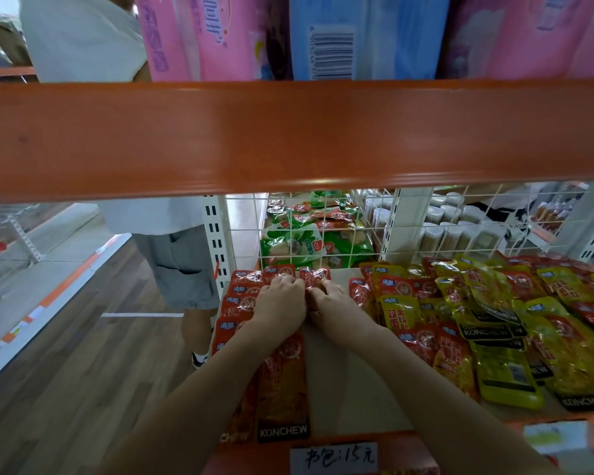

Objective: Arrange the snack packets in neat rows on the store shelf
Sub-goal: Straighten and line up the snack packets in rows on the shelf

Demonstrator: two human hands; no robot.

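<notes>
Red snack packets [282, 382] lie in overlapping rows along the left of the white shelf [350, 389]. A loose heap of red and yellow packets [504, 323] covers the right side. Both hands reach to the back of the shelf. My left hand [281, 303] rests fingers-down on the red packets at the back of the rows. Beside it, my right hand [333, 299] pinches a red packet [314, 275] that stands against the wire grid.
An orange shelf beam [288, 138] hangs just above the hands. A white wire grid [357, 231] closes the back, with green packets [299, 241] behind it. A person in grey shorts [175, 265] stands in the aisle at the left. A handwritten price tag [333, 455] marks the front edge.
</notes>
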